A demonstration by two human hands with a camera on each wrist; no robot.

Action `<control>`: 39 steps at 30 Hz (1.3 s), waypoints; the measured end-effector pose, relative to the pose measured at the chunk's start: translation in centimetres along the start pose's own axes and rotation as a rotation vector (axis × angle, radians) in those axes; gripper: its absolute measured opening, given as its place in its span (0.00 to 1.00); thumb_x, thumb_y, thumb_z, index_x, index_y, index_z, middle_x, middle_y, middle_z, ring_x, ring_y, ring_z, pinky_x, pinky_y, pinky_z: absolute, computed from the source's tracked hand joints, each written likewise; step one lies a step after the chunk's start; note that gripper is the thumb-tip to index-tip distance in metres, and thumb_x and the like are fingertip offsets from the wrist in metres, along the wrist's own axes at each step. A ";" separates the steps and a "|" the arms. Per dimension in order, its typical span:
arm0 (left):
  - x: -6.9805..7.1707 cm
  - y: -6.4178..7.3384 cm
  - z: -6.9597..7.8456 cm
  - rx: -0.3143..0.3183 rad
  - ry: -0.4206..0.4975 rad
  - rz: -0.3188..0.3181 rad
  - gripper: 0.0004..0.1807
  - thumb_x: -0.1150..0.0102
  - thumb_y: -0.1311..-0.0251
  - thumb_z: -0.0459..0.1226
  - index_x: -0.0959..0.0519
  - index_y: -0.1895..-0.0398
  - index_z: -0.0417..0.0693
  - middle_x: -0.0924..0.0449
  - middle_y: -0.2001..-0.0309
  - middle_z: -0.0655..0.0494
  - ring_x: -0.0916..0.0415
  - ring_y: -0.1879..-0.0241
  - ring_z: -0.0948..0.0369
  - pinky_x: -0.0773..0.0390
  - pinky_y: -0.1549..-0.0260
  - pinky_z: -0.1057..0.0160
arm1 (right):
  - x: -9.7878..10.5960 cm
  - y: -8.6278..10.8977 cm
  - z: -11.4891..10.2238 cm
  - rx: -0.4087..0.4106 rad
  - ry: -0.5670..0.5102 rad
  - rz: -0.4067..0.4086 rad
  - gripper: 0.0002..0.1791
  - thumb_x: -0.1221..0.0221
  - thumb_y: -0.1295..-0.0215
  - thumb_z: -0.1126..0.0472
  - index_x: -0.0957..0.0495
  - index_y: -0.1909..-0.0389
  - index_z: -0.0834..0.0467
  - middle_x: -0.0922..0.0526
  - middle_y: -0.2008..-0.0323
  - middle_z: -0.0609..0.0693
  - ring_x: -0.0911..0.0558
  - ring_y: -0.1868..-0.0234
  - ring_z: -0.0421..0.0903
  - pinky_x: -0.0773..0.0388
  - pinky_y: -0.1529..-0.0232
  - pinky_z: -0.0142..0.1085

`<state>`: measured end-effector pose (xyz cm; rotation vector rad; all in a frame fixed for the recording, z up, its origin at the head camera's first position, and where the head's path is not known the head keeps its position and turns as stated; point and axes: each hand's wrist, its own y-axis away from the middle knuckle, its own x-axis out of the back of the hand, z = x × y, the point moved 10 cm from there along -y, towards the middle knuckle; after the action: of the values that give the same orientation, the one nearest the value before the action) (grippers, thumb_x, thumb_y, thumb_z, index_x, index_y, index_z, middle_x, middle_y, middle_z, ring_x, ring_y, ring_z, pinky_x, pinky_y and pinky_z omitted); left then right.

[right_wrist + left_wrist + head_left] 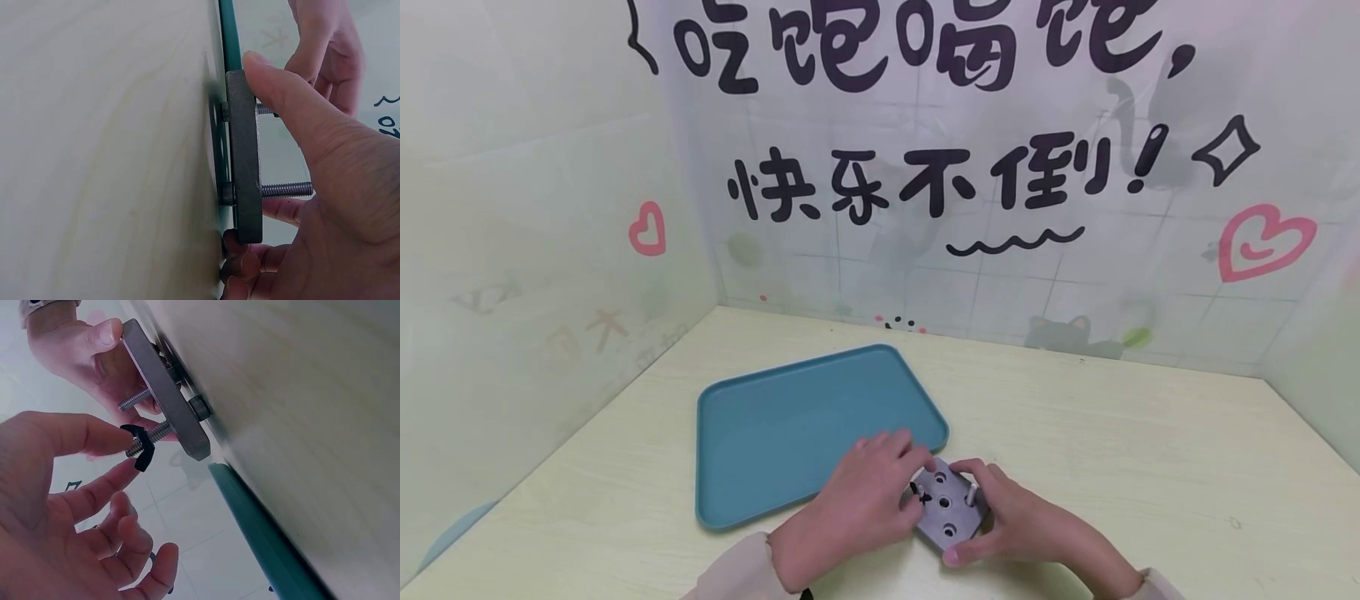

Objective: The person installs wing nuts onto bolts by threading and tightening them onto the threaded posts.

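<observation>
A grey metal plate (958,487) with several holes is held just above the table, over the front right of the tray. My right hand (1030,521) grips it by its edges, thumb on one side and fingers on the other. Two threaded bolts pass through the plate, their heads on the table side. One bolt (286,189) stands bare near the right palm. On the other bolt (161,430) sits a black wing nut (146,455), which my left hand (69,481) pinches between thumb and index finger. The left hand's other fingers are loosely curled.
A blue-green rectangular tray (820,408) lies on the pale wooden table (1112,442), left of and behind the plate. Printed curtain walls (865,275) with dark lettering close off the back and both sides.
</observation>
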<state>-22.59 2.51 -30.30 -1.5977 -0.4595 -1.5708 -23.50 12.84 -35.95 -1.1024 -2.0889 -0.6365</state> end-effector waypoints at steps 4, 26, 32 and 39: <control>0.0 0.1 -0.1 0.006 0.002 0.004 0.12 0.42 0.49 0.44 0.22 0.58 0.58 0.26 0.65 0.65 0.30 0.64 0.64 0.32 0.61 0.62 | 0.0 0.0 -0.2 0.011 0.005 0.008 0.48 0.32 0.56 0.39 0.42 0.38 0.54 0.33 0.58 0.49 0.32 0.57 0.43 0.33 0.59 0.34; -0.3 0.1 0.3 -0.013 0.028 -0.018 0.18 0.42 0.52 0.31 0.22 0.57 0.58 0.19 0.56 0.65 0.26 0.62 0.65 0.32 0.59 0.62 | -0.3 0.2 -0.1 -0.004 -0.001 0.006 0.48 0.31 0.56 0.40 0.43 0.37 0.54 0.33 0.58 0.49 0.32 0.58 0.43 0.34 0.61 0.33; -0.3 0.1 0.1 -0.007 0.032 -0.004 0.17 0.42 0.50 0.30 0.21 0.57 0.57 0.18 0.58 0.65 0.25 0.63 0.65 0.32 0.60 0.63 | -0.2 0.1 -0.1 -0.002 0.003 0.006 0.49 0.32 0.56 0.39 0.43 0.37 0.54 0.32 0.58 0.49 0.32 0.57 0.43 0.33 0.60 0.33; -0.1 0.1 0.1 -0.014 -0.019 -0.006 0.17 0.43 0.51 0.37 0.24 0.55 0.56 0.29 0.62 0.63 0.36 0.64 0.63 0.32 0.63 0.65 | -0.1 0.1 -0.2 0.016 0.029 0.017 0.48 0.32 0.56 0.39 0.43 0.38 0.54 0.33 0.58 0.49 0.32 0.58 0.42 0.33 0.59 0.34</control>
<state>-22.48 2.57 -30.41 -1.6250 -0.4650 -1.5676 -23.31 12.69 -35.87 -1.0941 -2.0544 -0.6229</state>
